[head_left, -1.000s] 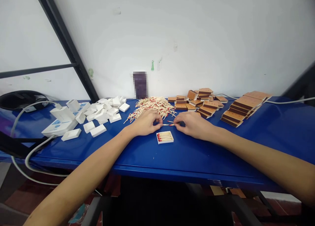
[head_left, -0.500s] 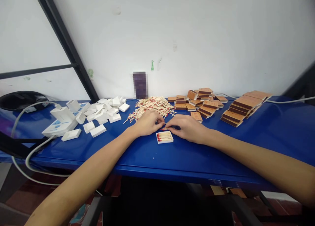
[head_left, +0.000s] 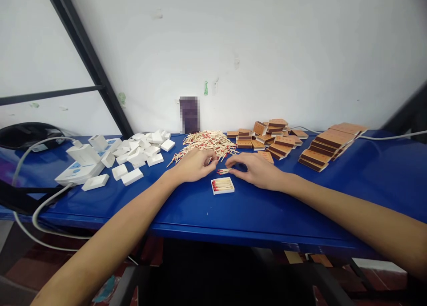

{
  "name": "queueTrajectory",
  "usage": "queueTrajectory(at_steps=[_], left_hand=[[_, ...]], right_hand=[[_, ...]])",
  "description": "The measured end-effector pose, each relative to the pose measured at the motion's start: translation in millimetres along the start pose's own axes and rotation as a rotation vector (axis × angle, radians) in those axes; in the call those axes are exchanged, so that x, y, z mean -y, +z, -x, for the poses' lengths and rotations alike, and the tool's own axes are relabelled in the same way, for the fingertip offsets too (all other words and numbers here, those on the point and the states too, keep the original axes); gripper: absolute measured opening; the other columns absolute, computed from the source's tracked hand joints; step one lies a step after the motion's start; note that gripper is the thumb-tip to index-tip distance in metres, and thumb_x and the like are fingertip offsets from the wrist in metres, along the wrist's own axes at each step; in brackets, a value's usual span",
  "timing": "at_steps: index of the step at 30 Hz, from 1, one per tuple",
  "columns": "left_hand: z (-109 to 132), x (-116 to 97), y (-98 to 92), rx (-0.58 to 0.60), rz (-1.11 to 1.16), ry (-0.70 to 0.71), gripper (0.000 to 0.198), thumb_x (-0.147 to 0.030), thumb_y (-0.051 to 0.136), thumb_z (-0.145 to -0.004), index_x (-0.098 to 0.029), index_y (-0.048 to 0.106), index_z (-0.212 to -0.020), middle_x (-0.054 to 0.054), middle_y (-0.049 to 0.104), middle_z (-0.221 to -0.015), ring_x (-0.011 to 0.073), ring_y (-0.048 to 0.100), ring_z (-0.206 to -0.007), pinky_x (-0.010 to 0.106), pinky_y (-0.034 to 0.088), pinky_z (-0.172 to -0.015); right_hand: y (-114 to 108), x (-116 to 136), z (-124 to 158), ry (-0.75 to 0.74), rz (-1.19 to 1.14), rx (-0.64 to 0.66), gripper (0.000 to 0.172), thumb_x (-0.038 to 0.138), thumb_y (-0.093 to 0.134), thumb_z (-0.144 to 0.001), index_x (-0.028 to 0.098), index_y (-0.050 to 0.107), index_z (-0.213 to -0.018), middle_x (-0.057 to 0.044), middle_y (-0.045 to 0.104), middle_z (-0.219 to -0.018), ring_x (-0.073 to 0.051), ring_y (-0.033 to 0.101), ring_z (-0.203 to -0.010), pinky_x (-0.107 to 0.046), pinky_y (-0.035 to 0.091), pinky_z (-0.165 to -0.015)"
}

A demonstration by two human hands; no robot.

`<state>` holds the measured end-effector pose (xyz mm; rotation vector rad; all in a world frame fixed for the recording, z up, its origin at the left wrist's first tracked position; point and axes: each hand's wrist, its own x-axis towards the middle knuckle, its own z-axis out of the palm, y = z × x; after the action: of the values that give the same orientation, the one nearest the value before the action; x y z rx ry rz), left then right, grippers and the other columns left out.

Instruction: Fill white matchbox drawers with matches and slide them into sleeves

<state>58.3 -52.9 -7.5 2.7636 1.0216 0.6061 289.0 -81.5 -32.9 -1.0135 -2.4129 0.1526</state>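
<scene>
My left hand [head_left: 197, 165] is low over the table at the front of a heap of loose matches [head_left: 210, 142]. Its fingers are curled, thumb and forefinger slightly apart, with nothing visible between them. Across a small gap, my right hand [head_left: 255, 169] has its thumb and forefinger around the plain ends of a small bunch of matches [head_left: 222, 171], red heads pointing left. Just in front of the bunch lies a white matchbox tray [head_left: 223, 191], holding a layer of matches with their heads to the left.
White empty trays [head_left: 132, 176] lie piled at left beside a white power strip [head_left: 78, 172] with a cable. Orange-brown matchbox sleeves [head_left: 280, 148] are heaped at right, with stacked sleeves [head_left: 328, 145] farther right. A black metal frame [head_left: 90, 61] rises at left.
My hands have drawn apart; the left moved slightly left, and its thumb and forefinger parted. The small bunch of matches between the hands now shows more clearly.
</scene>
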Motion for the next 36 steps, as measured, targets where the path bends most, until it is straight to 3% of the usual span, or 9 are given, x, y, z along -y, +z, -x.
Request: queueTrajectory(at_steps=[5,9,12,18,26,33,36], left_hand=[[0,2,0.5,0.112,-0.061,0.131,0.029,-0.038,0.05,-0.094,-0.018,0.071,-0.101,0.001,0.058,-0.075,0.0148,0.054,-0.071,0.027,0.037,-0.066],[-1,4,3.9,0.076,-0.063,0.197,0.034,-0.048,0.054,-0.094,-0.02,0.072,-0.102,0.005,0.056,-0.09,0.0193,0.054,-0.088,0.031,0.041,-0.077],[-1,3,5.9,0.076,-0.047,0.185,0.028,-0.043,0.056,-0.094,-0.018,0.069,-0.098,0.006,0.054,-0.095,0.0207,0.052,-0.093,0.033,0.042,-0.083],[-3,0,9.7,0.141,-0.051,0.112,0.019,-0.032,0.049,-0.096,-0.017,0.06,-0.095,0.007,0.054,-0.095,0.0212,0.051,-0.092,0.034,0.042,-0.082],[-3,0,9.5,0.134,-0.087,0.181,0.021,-0.031,0.042,-0.097,-0.016,0.054,-0.089,0.007,0.055,-0.091,0.0207,0.051,-0.087,0.035,0.042,-0.081],[1,-12,-9.3,0.113,-0.042,0.191,0.024,-0.033,0.039,-0.098,-0.016,0.054,-0.091,0.008,0.055,-0.093,0.0195,0.05,-0.087,0.034,0.041,-0.08],[6,-17,-19.4,0.173,0.058,0.206,0.022,-0.034,0.044,-0.096,-0.017,0.056,-0.09,0.005,0.056,-0.09,0.0179,0.051,-0.085,0.031,0.041,-0.078]], right_hand=[[2,3,-4,-0.021,-0.04,-0.03,0.013,0.02,0.058,-0.09,0.019,0.069,-0.095,-0.004,0.074,-0.092,-0.018,0.067,-0.083,-0.03,0.049,-0.076],[5,5,-6,-0.014,-0.079,-0.054,0.013,0.016,0.059,-0.087,0.018,0.07,-0.093,-0.004,0.073,-0.085,-0.016,0.066,-0.075,-0.028,0.05,-0.069],[6,6,-6,-0.013,-0.09,-0.064,0.013,0.016,0.059,-0.086,0.018,0.071,-0.092,-0.004,0.072,-0.082,-0.015,0.065,-0.071,-0.027,0.05,-0.067],[8,7,-8,0.012,-0.057,-0.061,0.013,0.016,0.06,-0.086,0.017,0.071,-0.092,-0.005,0.073,-0.082,-0.017,0.066,-0.073,-0.028,0.049,-0.068],[2,10,-13,0.022,-0.046,-0.036,0.011,0.014,0.06,-0.083,0.018,0.069,-0.087,-0.003,0.072,-0.079,-0.015,0.064,-0.07,-0.025,0.046,-0.065],[-15,23,-12,0.008,-0.077,-0.111,0.009,0.014,0.062,-0.08,0.017,0.07,-0.084,-0.002,0.072,-0.077,-0.015,0.064,-0.069,-0.025,0.046,-0.065],[-17,35,-6,0.0,-0.115,-0.107,0.009,0.017,0.062,-0.082,0.019,0.07,-0.085,-0.001,0.072,-0.075,-0.014,0.064,-0.068,-0.025,0.047,-0.065]])
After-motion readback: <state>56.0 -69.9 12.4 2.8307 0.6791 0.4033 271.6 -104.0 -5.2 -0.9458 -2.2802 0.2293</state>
